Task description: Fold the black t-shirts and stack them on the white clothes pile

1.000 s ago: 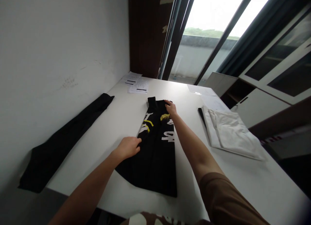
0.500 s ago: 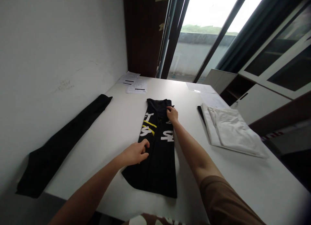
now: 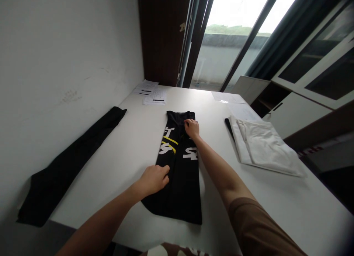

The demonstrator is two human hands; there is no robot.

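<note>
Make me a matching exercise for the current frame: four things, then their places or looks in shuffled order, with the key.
1. black garment with lettering
2. long, narrow black cloth
3. folded white fabric pile
4. person's bare right hand

A. far left, beside the pale grey wall
B. on the lettered garment's far part
C. white and yellow print
D. right of both arms

1-C; 2-A; 3-D; 4-B

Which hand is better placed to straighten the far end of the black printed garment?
Probably the right hand: it is at that garment, just short of the far end. The left hand is much lower, by the garment's left edge.
</note>
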